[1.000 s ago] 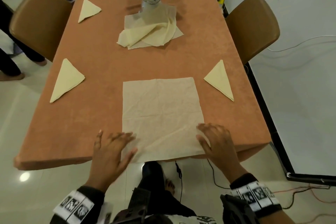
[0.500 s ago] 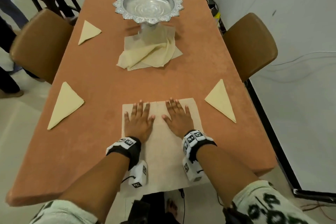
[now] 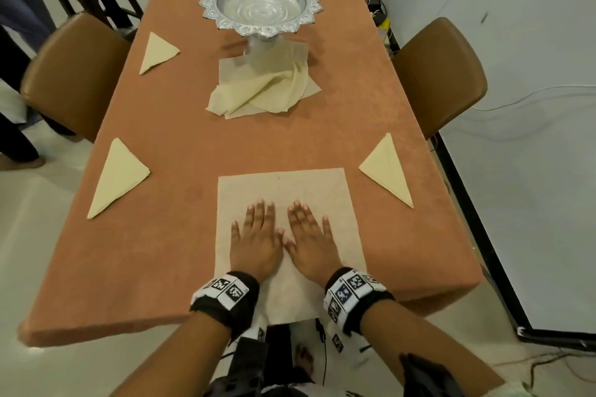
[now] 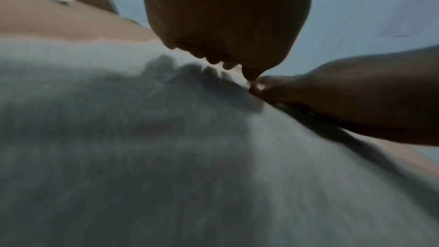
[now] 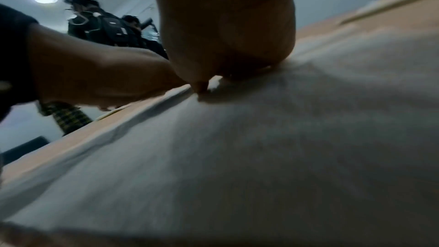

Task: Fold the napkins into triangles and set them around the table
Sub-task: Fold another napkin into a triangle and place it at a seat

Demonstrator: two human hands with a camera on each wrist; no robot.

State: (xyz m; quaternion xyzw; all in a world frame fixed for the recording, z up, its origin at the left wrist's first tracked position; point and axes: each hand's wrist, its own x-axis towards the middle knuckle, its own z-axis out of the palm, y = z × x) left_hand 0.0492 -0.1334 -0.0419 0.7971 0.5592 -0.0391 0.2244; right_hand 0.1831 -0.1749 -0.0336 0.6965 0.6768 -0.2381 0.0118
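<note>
a: so where are we on this one?

b: smoothing step. open napkin (image 3: 283, 190) lies flat at the near end of the surface (image 3: 180, 145), near edge hanging over the rim. left hand (image 3: 256, 238) and right hand (image 3: 309, 237) lie side by side on its middle, palms down, fingers straight, thumbs nearly touching. nothing pinched in either grip.

a: done so far?

b: three folded triangles set out: far left (image 3: 158, 53), near left (image 3: 119, 177), near right (image 3: 387, 169). loose napkin pile (image 3: 264, 92) sits at the foot of the silver bowl (image 3: 261, 5).

a: next move?

b: my read: pinch one corner and carry it to the opposite corner for the diagonal fold. other hand needs to hold the cloth down so it doesn't slide off the edge.

a: wrist cams add anything?

b: some. left wrist shows the palm (image 4: 225, 16) hovering with fingertips (image 4: 213, 61) down on the cloth, and the other hand's thumb right beside. right wrist shows the heel of the hand (image 5: 225, 25) pressing the napkin, plus people standing behind, which head view mostly crops. both blurred; only head view gives the layout.
</note>
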